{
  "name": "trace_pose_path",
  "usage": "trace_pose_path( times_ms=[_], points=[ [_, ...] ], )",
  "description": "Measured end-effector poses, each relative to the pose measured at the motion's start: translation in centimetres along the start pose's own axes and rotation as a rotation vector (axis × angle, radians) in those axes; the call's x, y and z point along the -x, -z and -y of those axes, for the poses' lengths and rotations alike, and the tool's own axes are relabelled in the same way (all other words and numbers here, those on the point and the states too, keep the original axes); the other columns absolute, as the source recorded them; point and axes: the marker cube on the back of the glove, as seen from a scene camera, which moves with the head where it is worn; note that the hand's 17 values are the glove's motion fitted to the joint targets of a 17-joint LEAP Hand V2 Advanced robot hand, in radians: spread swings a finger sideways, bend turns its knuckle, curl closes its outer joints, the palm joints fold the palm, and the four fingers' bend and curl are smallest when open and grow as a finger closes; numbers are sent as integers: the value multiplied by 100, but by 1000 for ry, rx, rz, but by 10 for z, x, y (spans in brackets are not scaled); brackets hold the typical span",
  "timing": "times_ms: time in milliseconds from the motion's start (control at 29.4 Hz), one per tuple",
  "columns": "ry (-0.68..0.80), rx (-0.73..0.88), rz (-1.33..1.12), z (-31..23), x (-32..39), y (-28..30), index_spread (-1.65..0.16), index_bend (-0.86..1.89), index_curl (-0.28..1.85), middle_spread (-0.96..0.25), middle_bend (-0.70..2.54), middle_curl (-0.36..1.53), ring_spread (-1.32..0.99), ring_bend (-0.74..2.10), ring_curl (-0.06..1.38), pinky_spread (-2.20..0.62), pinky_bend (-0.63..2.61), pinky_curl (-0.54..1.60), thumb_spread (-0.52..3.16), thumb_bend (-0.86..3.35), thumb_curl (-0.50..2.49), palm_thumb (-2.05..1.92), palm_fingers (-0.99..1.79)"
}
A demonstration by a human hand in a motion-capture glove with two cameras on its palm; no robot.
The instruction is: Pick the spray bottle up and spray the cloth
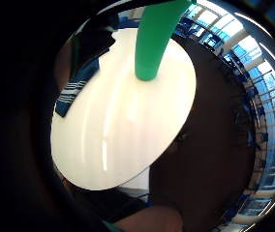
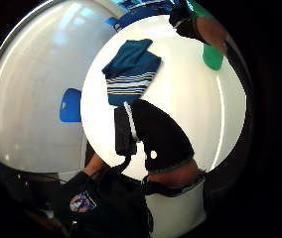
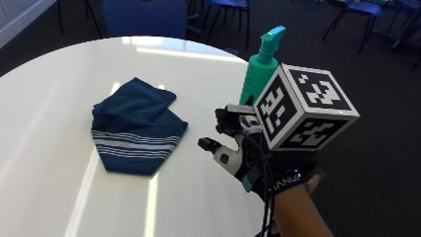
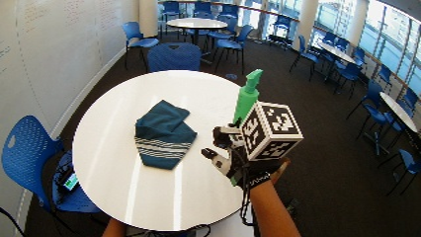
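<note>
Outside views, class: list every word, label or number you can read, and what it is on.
"ANU": white letters on the black glove cuff of the right hand, partly hidden, so uncertain.
Faint writing on the wall board: too small to read.
No text shows on the spray bottle or the cloth.

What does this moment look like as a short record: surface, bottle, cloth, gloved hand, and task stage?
surface: round white table
bottle: tall green plastic spray bottle, upright, lifted above the table in the palm views
cloth: crumpled dark blue cloth with white stripes, lying on the table beside the hand, apart from it
hand: black-gloved right hand, grips the bottle's lower part
nozzle: points away from the person, not toward the cloth
task stage: bottle held; whether spraying has begun cannot be told
</note>
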Motion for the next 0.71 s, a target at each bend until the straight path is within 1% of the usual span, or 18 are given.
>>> trace_pose_path(
  times_ms=[238, 374, 476, 714],
  points=[
    [-1, -18, 20, 1, -1, 1, -43, 19, 38, -8, 19, 33, -4, 28, 32, 20, 15, 23, 125, -2, 29, 40, 61],
    [-34, -56, 80, 6, -7, 2, -43, 19, 37, -8, 18, 33, -4, 29, 32, 20, 15, 23, 124, -2, 29, 40, 62],
    [-107, -111, 123, 12, -15, 7, -43, 17, 37, -8, 19, 33, -5, 31, 32, 19, 16, 24, 125, -1, 29, 41, 64],
    [-343, -272, 274, 39, -39, 30, -41, 12, 33, -7, 20, 34, -4, 37, 34, 16, 19, 26, 125, 0, 30, 45, 73]
  ],
)
